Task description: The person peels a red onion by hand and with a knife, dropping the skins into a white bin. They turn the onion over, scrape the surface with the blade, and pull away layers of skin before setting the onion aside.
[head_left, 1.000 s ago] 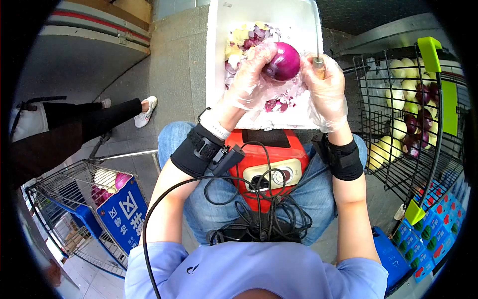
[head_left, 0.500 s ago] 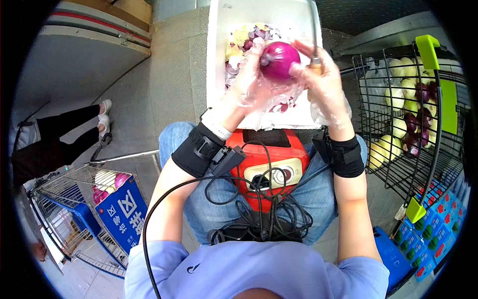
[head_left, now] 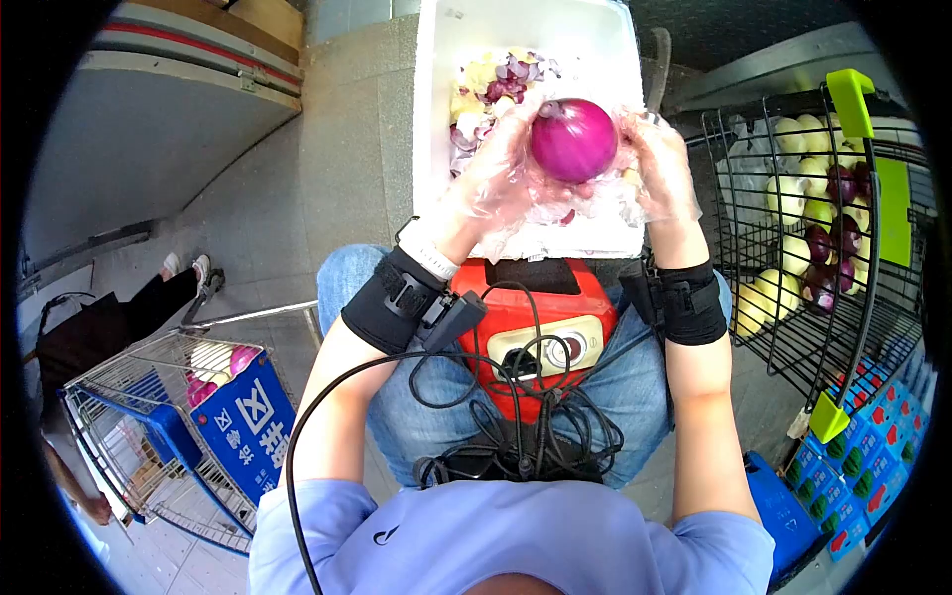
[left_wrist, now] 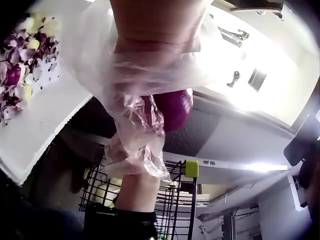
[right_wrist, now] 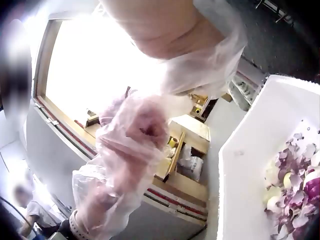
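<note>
A peeled purple onion [head_left: 573, 141] is held over a white foam box [head_left: 430, 129] in the head view. My left hand [head_left: 496, 169], in a clear plastic glove, grips the onion from the left and below. On the other side my gloved right hand [head_left: 662, 171] holds a knife, whose thin grey blade [head_left: 660, 69] points away past the box's right edge. The knife's handle is mostly hidden by this hand. Its fingertips are right at the onion's side. In the left wrist view the onion [left_wrist: 175, 110] shows partly behind the crinkled glove.
Purple and yellow onion skins [head_left: 511, 79] lie in the box. At right stands a black wire basket [head_left: 783, 347] with white and purple onions; at left, a shopping cart [head_left: 129, 397] with a blue sign. A red case [head_left: 585, 288] and tangled cables [head_left: 535, 436] lie between the knees.
The onion has turned in the left hand and moved slightly right. The knife blade has swung outward to the right. A person at left has walked toward the cart.
</note>
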Demonstrator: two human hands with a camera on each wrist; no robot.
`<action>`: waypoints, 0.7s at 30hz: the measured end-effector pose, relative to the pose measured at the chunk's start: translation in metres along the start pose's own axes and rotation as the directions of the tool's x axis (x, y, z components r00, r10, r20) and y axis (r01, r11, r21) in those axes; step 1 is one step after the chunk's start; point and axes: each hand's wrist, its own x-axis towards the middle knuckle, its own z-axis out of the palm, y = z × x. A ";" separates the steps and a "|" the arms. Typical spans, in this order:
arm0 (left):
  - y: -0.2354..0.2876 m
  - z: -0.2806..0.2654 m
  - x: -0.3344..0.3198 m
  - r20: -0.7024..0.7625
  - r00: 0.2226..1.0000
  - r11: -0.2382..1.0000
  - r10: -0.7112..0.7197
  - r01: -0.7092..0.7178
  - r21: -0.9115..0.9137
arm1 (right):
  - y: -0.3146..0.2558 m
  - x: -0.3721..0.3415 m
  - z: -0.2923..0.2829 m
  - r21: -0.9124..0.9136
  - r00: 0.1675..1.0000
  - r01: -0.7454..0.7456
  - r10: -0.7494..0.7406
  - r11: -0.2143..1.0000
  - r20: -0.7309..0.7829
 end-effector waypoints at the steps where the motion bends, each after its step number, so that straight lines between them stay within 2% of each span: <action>1: 0.000 -0.005 0.002 0.056 0.998 0.997 -0.018 0.022 -0.071 | -0.002 0.000 -0.005 -0.015 1.000 0.017 -0.017 1.000 -0.006; 3: 0.001 -0.014 0.005 0.169 0.985 0.975 -0.040 0.076 -0.211 | -0.008 -0.001 -0.010 -0.048 0.999 0.048 -0.049 0.998 -0.016; 4: 0.003 -0.007 0.003 0.040 0.999 0.983 -0.019 0.026 -0.180 | -0.013 -0.002 -0.012 -0.032 0.996 0.061 -0.059 0.998 0.062; 7: 0.007 -0.018 0.003 0.277 0.961 0.962 -0.002 0.077 -0.263 | -0.023 -0.014 0.010 -0.146 0.977 0.173 -0.152 0.974 0.146; 8: 0.008 -0.016 0.002 0.174 0.985 0.997 -0.015 0.029 -0.077 | -0.024 -0.017 0.017 -0.189 0.958 0.232 -0.190 0.954 0.217; 9: 0.007 -0.009 0.002 0.113 0.993 0.997 0.024 -0.017 -0.069 | -0.020 -0.022 0.023 -0.182 0.921 0.330 -0.274 0.926 0.277; 11: 0.002 0.005 0.001 -0.014 0.994 0.993 0.106 -0.106 -0.041 | -0.014 -0.022 0.023 -0.227 0.918 0.318 -0.238 0.921 0.318; 12: 0.004 0.003 -0.001 0.034 0.997 0.996 0.067 -0.065 -0.067 | -0.013 -0.026 0.031 -0.160 0.930 0.315 -0.271 0.935 0.247; 15: 0.011 0.007 -0.008 -0.018 0.999 0.999 0.039 -0.039 -0.016 | -0.014 -0.022 0.016 -0.183 0.984 0.135 -0.109 0.974 0.144; 16: 0.010 0.013 -0.009 -0.054 0.999 0.995 -0.003 -0.002 -0.101 | -0.009 -0.021 0.018 -0.106 0.974 0.200 -0.187 0.974 0.126; 19: 0.001 0.000 0.000 -0.046 0.998 0.995 -0.046 0.042 -0.087 | -0.013 -0.023 0.020 -0.258 0.977 0.209 -0.212 0.943 0.019; 21: -0.004 -0.004 0.001 -0.025 0.998 0.990 -0.055 0.052 -0.130 | -0.002 -0.012 0.009 -0.160 0.977 0.211 -0.213 0.964 0.004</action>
